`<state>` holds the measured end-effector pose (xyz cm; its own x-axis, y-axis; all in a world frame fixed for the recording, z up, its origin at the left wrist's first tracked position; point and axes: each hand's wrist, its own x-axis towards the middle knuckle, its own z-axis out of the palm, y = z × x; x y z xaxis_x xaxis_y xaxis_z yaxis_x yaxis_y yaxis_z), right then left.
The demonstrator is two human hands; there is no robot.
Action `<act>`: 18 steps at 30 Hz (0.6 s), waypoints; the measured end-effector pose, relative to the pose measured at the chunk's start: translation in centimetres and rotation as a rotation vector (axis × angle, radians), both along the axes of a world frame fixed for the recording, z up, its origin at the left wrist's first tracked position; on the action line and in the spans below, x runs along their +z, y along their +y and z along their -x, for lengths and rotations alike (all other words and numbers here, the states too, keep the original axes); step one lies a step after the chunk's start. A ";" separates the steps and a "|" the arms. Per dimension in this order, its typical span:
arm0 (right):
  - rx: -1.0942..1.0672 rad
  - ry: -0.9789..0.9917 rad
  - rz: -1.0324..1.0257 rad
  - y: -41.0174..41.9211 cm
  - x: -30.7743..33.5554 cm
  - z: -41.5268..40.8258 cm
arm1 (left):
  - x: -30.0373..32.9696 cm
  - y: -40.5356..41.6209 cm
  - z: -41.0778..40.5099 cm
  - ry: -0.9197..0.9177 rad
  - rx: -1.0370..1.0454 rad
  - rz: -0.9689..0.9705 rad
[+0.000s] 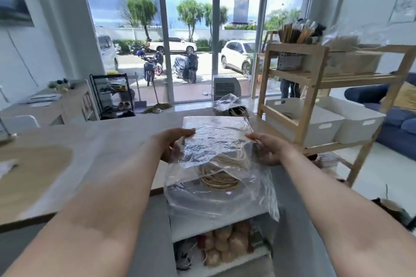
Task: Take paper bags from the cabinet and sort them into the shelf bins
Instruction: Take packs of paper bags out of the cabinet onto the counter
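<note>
so, both hands on the pack

now i hold the pack (216,139) between both hands, left hand (174,145) pinching its left edge, right hand (269,149) gripping the right, so the flat stack stays level above the counter (90,141). i judge it holds the paper bags: pale, flat, square-edged, sealed in thin crinkled clear plastic that shines. twine handles (219,175) coil loose below, hanging in the slack film. it hangs over the white cabinet (216,225), whose lower shelf holds more stuff. the white bins (322,123) sit on the wooden shelf (315,87) to my right, near, smooth-walled with slot grips.
</note>
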<state>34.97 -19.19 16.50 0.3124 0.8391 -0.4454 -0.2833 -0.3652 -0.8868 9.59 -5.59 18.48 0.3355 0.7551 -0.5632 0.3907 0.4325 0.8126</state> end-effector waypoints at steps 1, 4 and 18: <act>0.030 -0.005 0.003 1.3 0.1 -0.3 | 0.1 0.5 0.1 -0.014 0.045 -0.002; 0.107 -0.010 -0.005 4.9 0.0 -1.4 | 0.3 1.1 0.2 -0.023 0.139 -0.003; 0.311 0.037 0.046 17.6 -1.0 -4.8 | 0.3 6.7 -2.2 0.091 0.367 -0.001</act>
